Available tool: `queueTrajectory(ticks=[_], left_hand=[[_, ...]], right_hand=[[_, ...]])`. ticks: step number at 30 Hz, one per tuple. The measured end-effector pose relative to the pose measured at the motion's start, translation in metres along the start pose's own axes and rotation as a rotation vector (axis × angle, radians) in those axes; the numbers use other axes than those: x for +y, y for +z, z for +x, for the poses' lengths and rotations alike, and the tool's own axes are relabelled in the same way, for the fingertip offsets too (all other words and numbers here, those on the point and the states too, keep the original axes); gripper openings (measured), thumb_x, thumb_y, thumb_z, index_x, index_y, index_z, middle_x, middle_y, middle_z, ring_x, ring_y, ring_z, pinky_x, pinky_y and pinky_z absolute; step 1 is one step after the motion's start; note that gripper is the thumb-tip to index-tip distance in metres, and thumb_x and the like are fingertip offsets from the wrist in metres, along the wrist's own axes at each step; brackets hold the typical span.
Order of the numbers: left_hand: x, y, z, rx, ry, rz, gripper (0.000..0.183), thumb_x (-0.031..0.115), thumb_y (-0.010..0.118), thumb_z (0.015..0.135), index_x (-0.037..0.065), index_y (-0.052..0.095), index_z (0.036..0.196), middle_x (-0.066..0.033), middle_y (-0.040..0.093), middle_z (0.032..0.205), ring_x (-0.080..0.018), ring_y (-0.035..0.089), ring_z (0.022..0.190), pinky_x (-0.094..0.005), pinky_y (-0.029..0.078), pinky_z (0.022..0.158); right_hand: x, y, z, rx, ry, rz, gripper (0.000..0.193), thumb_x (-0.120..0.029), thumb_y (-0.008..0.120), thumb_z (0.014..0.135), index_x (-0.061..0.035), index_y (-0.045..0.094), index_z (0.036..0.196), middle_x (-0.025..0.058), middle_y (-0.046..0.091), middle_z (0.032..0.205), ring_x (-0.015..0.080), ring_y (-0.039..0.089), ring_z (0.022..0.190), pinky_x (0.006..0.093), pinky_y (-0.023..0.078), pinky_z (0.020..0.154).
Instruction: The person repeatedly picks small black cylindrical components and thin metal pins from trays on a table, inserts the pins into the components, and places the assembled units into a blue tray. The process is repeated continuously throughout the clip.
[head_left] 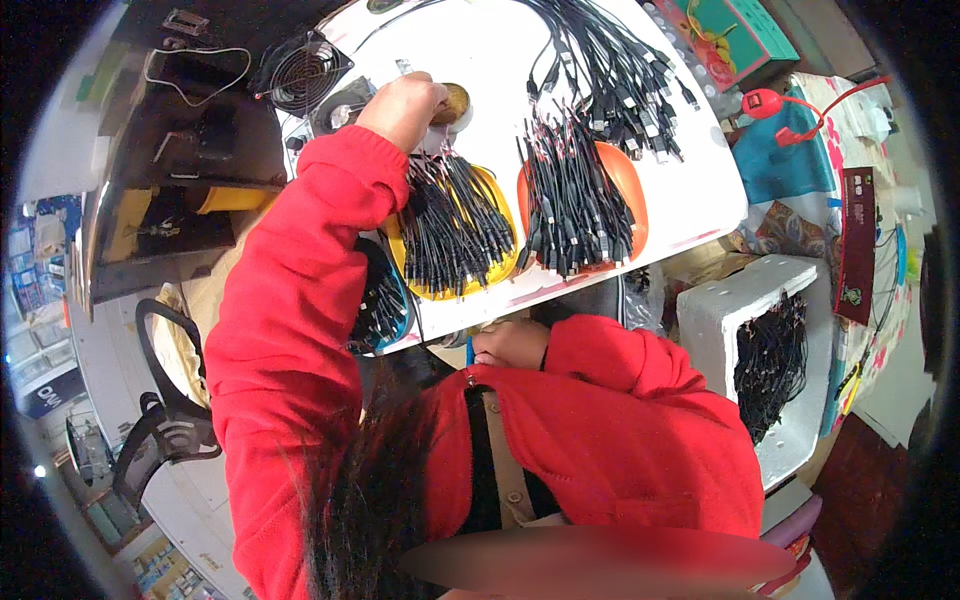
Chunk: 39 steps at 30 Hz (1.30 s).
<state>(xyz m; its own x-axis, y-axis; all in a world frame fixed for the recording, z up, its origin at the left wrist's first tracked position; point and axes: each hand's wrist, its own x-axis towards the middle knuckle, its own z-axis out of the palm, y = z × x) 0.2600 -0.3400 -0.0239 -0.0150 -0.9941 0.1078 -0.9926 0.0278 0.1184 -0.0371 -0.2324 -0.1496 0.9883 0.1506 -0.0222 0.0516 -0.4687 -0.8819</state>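
Observation:
My left hand reaches over the white table, fingers curled together beside a round gold-brown tin. Whatever it grips, if anything, is hidden. Close to my chest, below the table's near edge, my right hand is closed, with a sliver of a blue object showing at its fingers; its kind is not visible. Under my left wrist, a yellow tray holds a dense row of short black cables. To its right, an orange tray carries black cables with plugs.
More black cables spread across the table's far right. A blue tray with cable pieces sits at the near left. Beside my left hand stands a fan with a round grille. A white foam box of cables stands right.

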Motion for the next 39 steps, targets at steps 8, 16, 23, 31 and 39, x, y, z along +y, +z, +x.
queueTrajectory(ticks=[8,16,23,31,39], left_hand=[[0.002,0.005,0.005,0.008,0.001,0.013,0.009,0.007,0.06,0.078,0.003,0.066,0.084,-0.0156,0.06,0.08,-0.0357,0.06,0.077,-0.0412,0.049,0.07],[0.003,-0.004,0.004,0.035,-0.027,-0.1,0.013,0.009,0.061,0.077,0.002,0.067,0.086,-0.0184,0.061,0.084,-0.0364,0.061,0.082,-0.0417,0.05,0.074],[0.0,-0.005,0.004,0.075,-0.035,-0.053,0.013,0.008,0.063,0.076,0.004,0.068,0.087,-0.0156,0.062,0.08,-0.0338,0.062,0.077,-0.0401,0.05,0.072],[0.003,0.008,0.014,-0.04,-0.076,0.109,0.013,0.006,0.06,0.075,0.003,0.067,0.085,-0.0199,0.062,0.084,-0.0367,0.062,0.083,-0.0425,0.05,0.075],[0.003,-0.013,0.001,0.018,-0.107,0.0,0.014,0.011,0.063,0.076,0.003,0.067,0.086,-0.0184,0.062,0.078,-0.0362,0.061,0.078,-0.0416,0.049,0.072]], right_hand=[[0.009,0.011,0.002,0.037,-0.021,-0.067,0.025,-0.028,0.052,0.085,-0.0037,0.055,0.091,0.0204,0.063,0.078,0.039,0.064,0.078,0.0495,0.051,0.069],[0.006,0.009,-0.002,0.094,-0.027,-0.085,0.022,-0.026,0.054,0.082,-0.0039,0.055,0.087,0.0204,0.062,0.072,0.0386,0.064,0.071,0.0499,0.051,0.062],[0.003,0.008,0.0,0.03,0.056,-0.082,0.022,-0.026,0.055,0.081,-0.0045,0.057,0.084,0.021,0.061,0.071,0.0391,0.064,0.071,0.0507,0.05,0.064],[0.005,0.006,-0.002,0.042,0.06,-0.033,0.024,-0.026,0.054,0.081,-0.0027,0.057,0.086,0.0217,0.062,0.074,0.0396,0.063,0.071,0.0508,0.049,0.065],[0.0,0.0,-0.002,-0.006,0.092,-0.01,0.024,-0.025,0.053,0.083,-0.0013,0.057,0.083,0.0214,0.062,0.077,0.0391,0.062,0.074,0.048,0.048,0.068]])
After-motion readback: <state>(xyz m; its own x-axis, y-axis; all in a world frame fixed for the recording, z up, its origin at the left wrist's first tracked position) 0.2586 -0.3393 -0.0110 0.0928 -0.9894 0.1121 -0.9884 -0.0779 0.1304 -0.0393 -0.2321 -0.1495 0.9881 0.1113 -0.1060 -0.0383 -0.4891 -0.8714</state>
